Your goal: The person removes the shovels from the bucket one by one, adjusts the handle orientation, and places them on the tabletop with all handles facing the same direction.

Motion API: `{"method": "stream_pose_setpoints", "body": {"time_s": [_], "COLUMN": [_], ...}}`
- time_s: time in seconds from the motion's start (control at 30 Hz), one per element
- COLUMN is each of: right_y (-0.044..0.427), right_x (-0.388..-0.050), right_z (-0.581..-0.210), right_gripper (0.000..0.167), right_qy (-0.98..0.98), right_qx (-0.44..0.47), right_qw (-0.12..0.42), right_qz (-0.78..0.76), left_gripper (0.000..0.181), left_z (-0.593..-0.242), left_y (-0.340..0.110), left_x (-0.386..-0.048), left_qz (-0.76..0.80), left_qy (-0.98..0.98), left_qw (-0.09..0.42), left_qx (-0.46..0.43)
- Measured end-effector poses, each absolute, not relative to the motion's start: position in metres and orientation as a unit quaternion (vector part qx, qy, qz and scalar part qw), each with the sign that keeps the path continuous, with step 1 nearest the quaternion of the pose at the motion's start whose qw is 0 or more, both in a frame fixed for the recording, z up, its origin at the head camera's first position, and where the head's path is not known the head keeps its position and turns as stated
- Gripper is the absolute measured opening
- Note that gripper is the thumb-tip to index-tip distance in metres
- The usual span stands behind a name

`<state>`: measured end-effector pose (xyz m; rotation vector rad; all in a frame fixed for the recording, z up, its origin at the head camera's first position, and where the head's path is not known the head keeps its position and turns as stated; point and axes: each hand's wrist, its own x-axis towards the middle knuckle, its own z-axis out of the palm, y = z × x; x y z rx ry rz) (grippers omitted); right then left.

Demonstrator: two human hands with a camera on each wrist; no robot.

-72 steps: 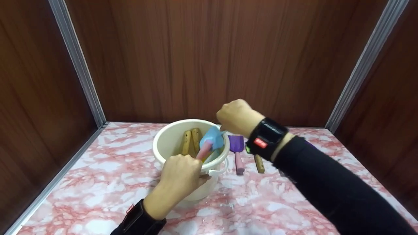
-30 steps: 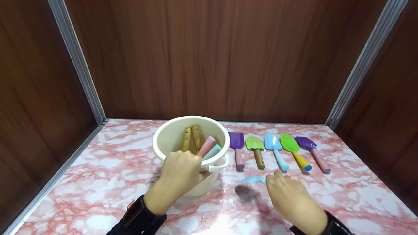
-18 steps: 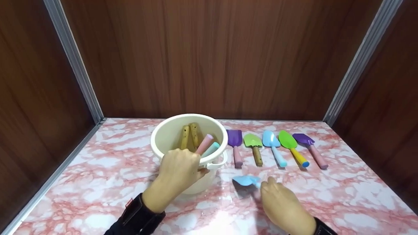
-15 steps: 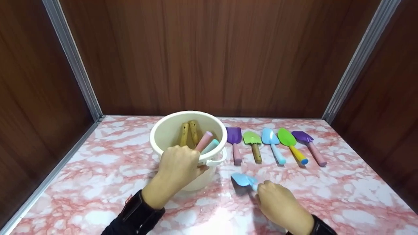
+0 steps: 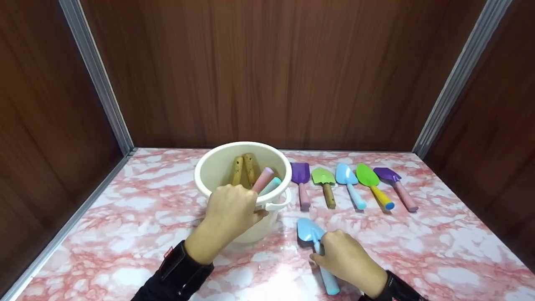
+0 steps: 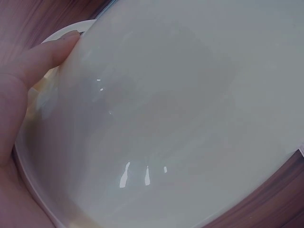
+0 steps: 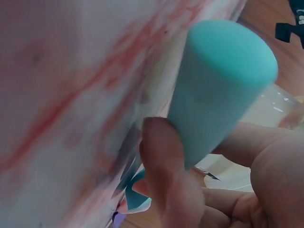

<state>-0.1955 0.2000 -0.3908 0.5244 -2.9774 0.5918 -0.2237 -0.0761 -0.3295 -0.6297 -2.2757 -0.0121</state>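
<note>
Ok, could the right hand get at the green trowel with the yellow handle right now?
Probably not to grip it: the right hand is holding the nearer light-blue trowel. Otherwise the way looks free, with only bare tabletop between the hand and the yellow-handled green trowel.

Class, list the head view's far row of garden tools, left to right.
Pink-handled square purple shovel, brown-handled light-green trowel, light-blue trowel, yellow-handled bright-green trowel, pink-handled dark-purple trowel.
</note>
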Motion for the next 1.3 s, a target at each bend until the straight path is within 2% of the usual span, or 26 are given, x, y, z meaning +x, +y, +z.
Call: {"method": "stream_pose_setpoints", "body": {"time_s": [0.5, 0.83, 1.17, 1.3], "right_y": [0.196, 0.201, 0.2, 0.201], "right_x": [-0.203, -0.203, -0.206, -0.206], "right_z": [-0.392, -0.387, -0.393, -0.394], "right_gripper": [0.049, 0.037, 0.031, 0.029], "right_qy": [-0.953, -0.941, -0.944, -0.943], "right_qx": [0.173, 0.179, 0.187, 0.183], "right_qw": [-0.016, -0.065, -0.024, -0.026], "right_qz": [0.248, 0.279, 0.272, 0.275], "left_gripper": [0.05, 0.05, 0.051, 0.051], "left_z": [-0.331, -0.329, -0.33, -0.33], "left_y": [-0.077, -0.076, -0.076, -0.076], "left_x": [-0.223, -0.223, -0.224, -0.224], "left_qz": [-0.007, -0.006, 0.0, -0.001], "left_qy": [-0.893, -0.891, -0.887, -0.888], "left_qw": [0.376, 0.377, 0.387, 0.385], "left_qx": [-0.248, -0.253, -0.251, -0.252]}}
